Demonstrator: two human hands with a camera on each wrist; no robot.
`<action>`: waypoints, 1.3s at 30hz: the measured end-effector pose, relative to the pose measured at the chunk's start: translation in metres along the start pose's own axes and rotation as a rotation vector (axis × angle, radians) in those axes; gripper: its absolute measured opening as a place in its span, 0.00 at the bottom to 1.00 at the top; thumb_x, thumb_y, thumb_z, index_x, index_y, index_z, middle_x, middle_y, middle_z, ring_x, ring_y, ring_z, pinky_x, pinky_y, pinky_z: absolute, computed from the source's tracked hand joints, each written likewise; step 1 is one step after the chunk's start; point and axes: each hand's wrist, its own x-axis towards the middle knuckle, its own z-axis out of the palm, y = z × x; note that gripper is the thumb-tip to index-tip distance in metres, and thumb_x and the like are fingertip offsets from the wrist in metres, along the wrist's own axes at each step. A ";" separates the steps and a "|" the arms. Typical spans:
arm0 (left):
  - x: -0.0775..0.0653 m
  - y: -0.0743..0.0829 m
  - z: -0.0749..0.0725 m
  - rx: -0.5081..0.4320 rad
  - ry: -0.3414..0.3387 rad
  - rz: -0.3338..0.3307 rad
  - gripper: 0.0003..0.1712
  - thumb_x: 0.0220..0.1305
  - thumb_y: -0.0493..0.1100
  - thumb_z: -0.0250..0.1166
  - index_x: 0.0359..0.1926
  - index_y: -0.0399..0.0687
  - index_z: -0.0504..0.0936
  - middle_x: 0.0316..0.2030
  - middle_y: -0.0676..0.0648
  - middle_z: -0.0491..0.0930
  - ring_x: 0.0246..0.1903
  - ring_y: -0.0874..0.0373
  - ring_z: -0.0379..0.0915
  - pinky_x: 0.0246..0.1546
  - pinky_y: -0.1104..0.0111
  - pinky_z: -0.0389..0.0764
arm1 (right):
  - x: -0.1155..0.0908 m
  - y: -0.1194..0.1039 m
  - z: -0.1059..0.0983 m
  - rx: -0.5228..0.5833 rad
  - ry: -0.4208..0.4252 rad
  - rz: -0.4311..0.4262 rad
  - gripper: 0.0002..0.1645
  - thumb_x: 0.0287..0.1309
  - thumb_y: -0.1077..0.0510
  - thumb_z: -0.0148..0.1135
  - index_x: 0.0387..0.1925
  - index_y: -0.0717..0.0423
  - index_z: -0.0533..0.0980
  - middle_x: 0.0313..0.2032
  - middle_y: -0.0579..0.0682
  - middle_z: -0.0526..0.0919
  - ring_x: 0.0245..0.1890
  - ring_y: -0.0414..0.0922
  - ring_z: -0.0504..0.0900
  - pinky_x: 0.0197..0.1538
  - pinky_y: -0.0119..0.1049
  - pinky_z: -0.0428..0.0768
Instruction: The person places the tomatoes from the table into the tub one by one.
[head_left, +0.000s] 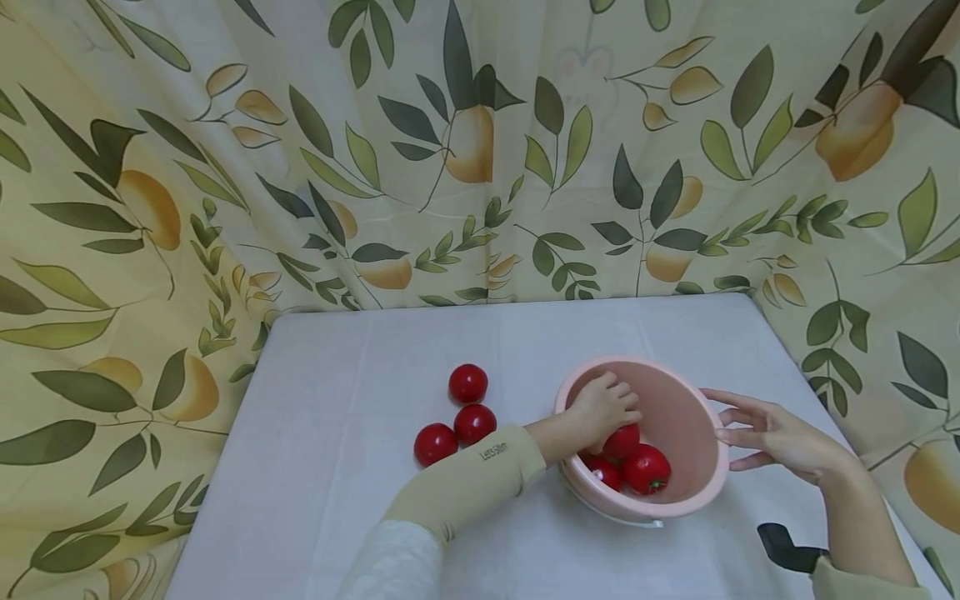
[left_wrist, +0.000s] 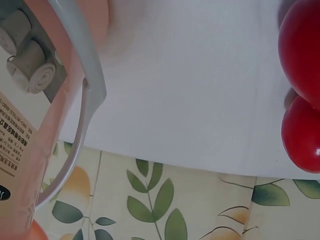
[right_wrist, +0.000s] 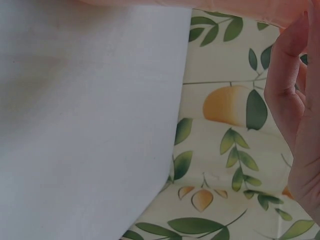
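Note:
A pink bucket point(head_left: 686, 417) stands on the right half of the table with several red tomatoes inside, one point(head_left: 647, 469) showing a green stem end. My left hand point(head_left: 606, 408) reaches over its left rim, fingers curled at a tomato point(head_left: 622, 442) above the others; the palm side is hidden. My right hand point(head_left: 783, 437) is at the bucket's right side, its fairly straight fingers touching the outer wall near the rim. In the right wrist view, those fingers point(right_wrist: 287, 75) meet the pink wall.
Three more tomatoes point(head_left: 468, 383) sit left of the bucket on the white-covered table point(head_left: 360, 375). The bucket's pale handle point(left_wrist: 82, 55) hangs down beside a printed label point(left_wrist: 17, 120). A leaf-patterned curtain point(head_left: 525, 167) rises behind the table.

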 end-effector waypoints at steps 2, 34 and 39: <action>0.000 0.000 0.000 0.001 -0.002 0.007 0.45 0.44 0.67 0.64 0.63 0.76 0.53 0.61 0.64 0.56 0.61 0.65 0.49 0.59 0.68 0.52 | 0.000 0.000 0.000 0.002 -0.001 0.003 0.33 0.62 0.64 0.50 0.54 0.18 0.63 0.38 0.44 0.75 0.36 0.40 0.81 0.34 0.46 0.80; -0.042 -0.019 0.009 -0.496 0.430 -0.241 0.37 0.52 0.67 0.56 0.63 0.66 0.59 0.57 0.57 0.62 0.57 0.62 0.56 0.59 0.62 0.60 | 0.001 0.000 0.000 0.008 -0.016 0.012 0.32 0.63 0.63 0.50 0.54 0.18 0.62 0.39 0.42 0.75 0.37 0.39 0.80 0.34 0.45 0.80; -0.073 -0.017 0.029 -0.590 0.489 -0.406 0.38 0.52 0.69 0.54 0.62 0.64 0.60 0.55 0.54 0.65 0.54 0.60 0.59 0.54 0.61 0.64 | 0.002 0.000 0.000 0.009 -0.019 0.009 0.33 0.63 0.64 0.50 0.53 0.18 0.62 0.39 0.42 0.75 0.36 0.39 0.81 0.34 0.45 0.80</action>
